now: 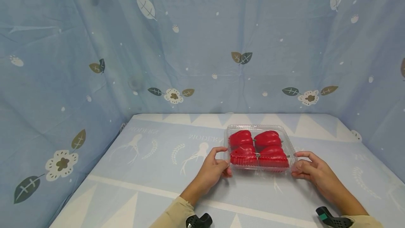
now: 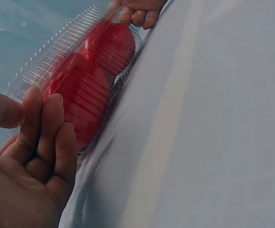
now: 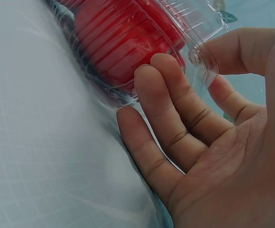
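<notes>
A clear plastic container holds several red bell peppers, which show through its ribbed lid. At its left side, my left hand pinches the edge between thumb and curled fingers. My right hand grips the opposite side near the front corner. From the right wrist, the thumb is seen on the rim tab with the fingers bent close under the container. In the left wrist view, the container sits low over the table, with the right hand at its far end.
The container is toward the back right of a table covered with a pale blue and white patterned cloth. A blue curtain with leaves and flowers rises behind the table and along both sides.
</notes>
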Motion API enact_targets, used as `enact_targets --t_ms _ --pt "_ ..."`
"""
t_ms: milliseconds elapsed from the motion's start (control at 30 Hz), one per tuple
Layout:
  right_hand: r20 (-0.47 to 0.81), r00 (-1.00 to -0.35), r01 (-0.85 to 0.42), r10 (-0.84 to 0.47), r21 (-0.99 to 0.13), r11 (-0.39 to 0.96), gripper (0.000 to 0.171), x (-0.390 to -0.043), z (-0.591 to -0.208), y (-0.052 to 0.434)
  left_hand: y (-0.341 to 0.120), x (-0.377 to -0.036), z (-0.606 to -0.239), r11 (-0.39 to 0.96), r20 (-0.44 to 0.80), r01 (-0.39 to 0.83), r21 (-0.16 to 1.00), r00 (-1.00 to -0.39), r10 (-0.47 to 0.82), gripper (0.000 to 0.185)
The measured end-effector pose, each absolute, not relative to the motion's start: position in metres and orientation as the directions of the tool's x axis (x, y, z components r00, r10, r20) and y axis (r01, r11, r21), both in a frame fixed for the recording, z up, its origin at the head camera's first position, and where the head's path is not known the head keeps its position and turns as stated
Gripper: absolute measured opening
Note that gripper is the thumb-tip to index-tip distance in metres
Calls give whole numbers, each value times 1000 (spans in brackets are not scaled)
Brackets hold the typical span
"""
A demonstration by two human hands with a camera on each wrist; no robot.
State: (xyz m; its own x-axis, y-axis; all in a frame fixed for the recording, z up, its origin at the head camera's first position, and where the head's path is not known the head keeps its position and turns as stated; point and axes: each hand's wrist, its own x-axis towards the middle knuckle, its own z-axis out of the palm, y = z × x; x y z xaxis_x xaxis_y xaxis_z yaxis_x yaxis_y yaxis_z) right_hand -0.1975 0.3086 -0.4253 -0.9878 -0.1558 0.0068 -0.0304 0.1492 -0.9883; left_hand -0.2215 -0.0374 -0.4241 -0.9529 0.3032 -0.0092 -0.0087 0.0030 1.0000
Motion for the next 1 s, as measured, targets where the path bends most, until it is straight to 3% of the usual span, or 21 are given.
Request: enact_targets --t_ms 400,733,1000 --pt "-3 -991 -22 -132 -981 191 37 -196 -426 306 -46 -227 -425 36 7 20 999 -945 328 40" --pt "90 -984 -118 -155 -977 178 29 -195 -424 309 -46 -228 -427 72 64 88 994 -957 283 35" --pt "86 -988 -111 -128 -972 208 33 -196 -424 309 -47 -227 -426 51 103 121 991 -957 270 36"
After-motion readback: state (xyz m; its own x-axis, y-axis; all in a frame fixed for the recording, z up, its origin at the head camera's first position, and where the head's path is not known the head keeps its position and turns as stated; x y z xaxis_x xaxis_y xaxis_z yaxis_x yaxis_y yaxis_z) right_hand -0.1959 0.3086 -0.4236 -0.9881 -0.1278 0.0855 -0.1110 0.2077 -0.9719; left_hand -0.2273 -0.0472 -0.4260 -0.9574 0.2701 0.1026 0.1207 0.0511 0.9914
